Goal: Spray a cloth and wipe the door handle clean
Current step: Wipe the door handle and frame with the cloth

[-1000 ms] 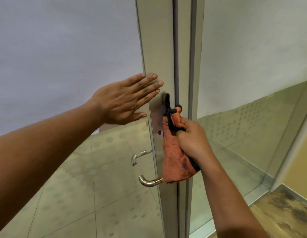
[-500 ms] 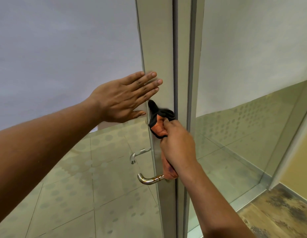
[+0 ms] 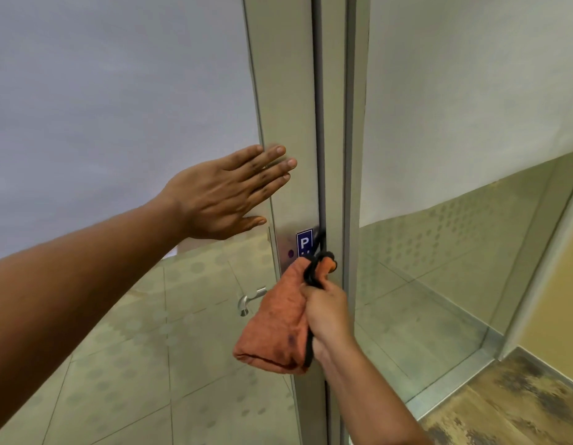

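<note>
The cloth (image 3: 278, 319), orange with a dark edge, hangs bunched in the right hand (image 3: 326, 313), whose curled fingers clench it against the door frame (image 3: 288, 91) at about six o'clock from the blue sticker (image 3: 303, 243). The near door handle is hidden behind the cloth, presumably being rubbed. At ten o'clock from the cloth, the left hand (image 3: 221, 194) lies flat and released, fingers straight on the frame and glass, likely steadying the door. Beyond the glass, a second handle (image 3: 248, 300) shows at nine o'clock.
</note>
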`<state>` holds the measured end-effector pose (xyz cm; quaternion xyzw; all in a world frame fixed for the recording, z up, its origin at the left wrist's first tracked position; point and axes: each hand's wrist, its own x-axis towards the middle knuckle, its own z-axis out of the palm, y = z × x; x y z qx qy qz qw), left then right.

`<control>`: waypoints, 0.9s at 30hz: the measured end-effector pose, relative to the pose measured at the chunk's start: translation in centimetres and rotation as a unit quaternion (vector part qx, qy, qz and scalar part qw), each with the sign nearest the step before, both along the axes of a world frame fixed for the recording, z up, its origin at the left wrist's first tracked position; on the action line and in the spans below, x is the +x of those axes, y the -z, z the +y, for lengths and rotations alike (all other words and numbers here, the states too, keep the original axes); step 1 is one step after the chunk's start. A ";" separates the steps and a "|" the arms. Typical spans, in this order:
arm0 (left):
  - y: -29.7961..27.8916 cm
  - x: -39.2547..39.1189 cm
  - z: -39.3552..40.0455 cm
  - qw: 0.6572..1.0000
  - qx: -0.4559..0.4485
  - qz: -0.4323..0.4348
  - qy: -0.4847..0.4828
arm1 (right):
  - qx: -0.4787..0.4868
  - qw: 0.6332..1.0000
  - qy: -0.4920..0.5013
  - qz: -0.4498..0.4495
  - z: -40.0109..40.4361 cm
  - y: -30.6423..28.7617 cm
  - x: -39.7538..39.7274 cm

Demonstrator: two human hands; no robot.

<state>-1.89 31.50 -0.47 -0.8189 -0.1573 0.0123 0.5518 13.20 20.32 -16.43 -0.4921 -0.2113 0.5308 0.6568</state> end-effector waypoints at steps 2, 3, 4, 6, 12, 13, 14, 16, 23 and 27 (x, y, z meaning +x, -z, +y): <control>-0.1 0.0 0.0 1.000 -0.005 -0.002 0.001 | -0.001 0.999 0.020 0.032 0.7 0.0 -0.9; -0.1 0.0 0.0 1.000 -0.007 -0.002 0.002 | 0.001 0.999 0.029 0.042 1.0 0.0 -1.2; 0.0 0.0 0.0 1.000 -0.008 -0.002 0.003 | 0.004 0.998 0.037 0.049 1.1 0.1 -1.3; -0.1 0.0 0.0 1.000 -0.010 -0.002 0.002 | 0.001 0.997 0.043 0.063 1.1 0.0 -1.3; -0.1 -0.1 0.1 1.000 -0.013 -0.004 0.000 | -0.018 0.996 0.045 0.076 1.8 0.0 -0.9; -0.1 -0.1 0.1 1.000 -0.013 -0.005 -0.002 | -0.019 0.996 0.046 0.074 2.0 0.0 -0.9; -0.1 -0.1 0.1 1.000 -0.012 -0.005 -0.005 | -0.021 0.996 0.046 0.069 2.1 0.0 -0.8; -0.1 -0.1 0.1 1.000 -0.010 -0.005 -0.008 | -0.018 0.996 0.045 0.070 2.2 0.0 -0.8; -0.1 -0.1 0.3 1.000 -0.016 -0.012 0.015 | -0.007 0.995 0.034 0.088 2.7 -0.6 -0.5; -0.1 0.0 0.3 1.000 -0.010 -0.010 0.018 | 0.009 0.996 0.024 0.089 2.8 -1.0 -0.3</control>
